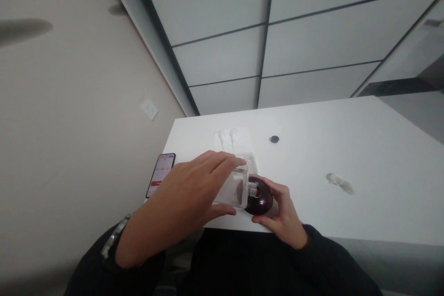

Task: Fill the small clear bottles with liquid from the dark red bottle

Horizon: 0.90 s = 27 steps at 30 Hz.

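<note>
My left hand (204, 185) is closed around a clear square bottle (231, 190) that lies tilted on its side. Some liquid seems to be inside it. Its threaded neck (252, 189) points right, at the opening of a dark red, rounded, glossy container (262, 201). My right hand (282, 210) grips that container from the right, thumb below and fingers above. Whether the neck touches the opening, or liquid is running, I cannot make out. Just behind the bottle lies another clear glass-like object (251, 162), partly hidden by my left hand.
Two whitish pump tops (227, 138) lie at the back of the white table (305, 157). A small dark disc (274, 139) and a crumpled translucent piece (340, 182) are farther right. A phone (161, 173) showing a timer lies at the left edge, beside the wall.
</note>
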### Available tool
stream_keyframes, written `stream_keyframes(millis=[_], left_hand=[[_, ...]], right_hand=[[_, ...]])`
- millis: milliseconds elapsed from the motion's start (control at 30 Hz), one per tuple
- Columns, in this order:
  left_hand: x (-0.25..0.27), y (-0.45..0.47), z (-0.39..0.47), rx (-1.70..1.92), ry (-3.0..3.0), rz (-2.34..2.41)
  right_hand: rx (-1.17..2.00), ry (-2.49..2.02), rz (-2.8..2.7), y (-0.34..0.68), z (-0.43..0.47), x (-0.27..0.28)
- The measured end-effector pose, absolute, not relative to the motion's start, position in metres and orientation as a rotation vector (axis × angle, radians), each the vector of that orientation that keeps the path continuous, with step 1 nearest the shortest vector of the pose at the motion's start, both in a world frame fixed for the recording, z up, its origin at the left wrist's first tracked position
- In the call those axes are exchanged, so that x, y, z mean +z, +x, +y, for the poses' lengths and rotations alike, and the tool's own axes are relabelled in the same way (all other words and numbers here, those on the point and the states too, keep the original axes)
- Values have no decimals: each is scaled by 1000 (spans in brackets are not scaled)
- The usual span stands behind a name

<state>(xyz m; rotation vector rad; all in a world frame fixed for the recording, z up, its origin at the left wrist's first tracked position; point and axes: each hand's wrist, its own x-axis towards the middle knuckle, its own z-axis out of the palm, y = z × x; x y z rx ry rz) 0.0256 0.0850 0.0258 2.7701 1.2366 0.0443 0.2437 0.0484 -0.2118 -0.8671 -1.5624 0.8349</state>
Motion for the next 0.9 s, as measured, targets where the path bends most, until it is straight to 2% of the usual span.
stream_keyframes(millis=[333,900], left_hand=[[26,26,85,-67,2745,1288],[27,26,85,21,2815,1231]], right_hand=[[861,-774,-1513,239,50,-204],[841,-818,-1546,241,49,-205]])
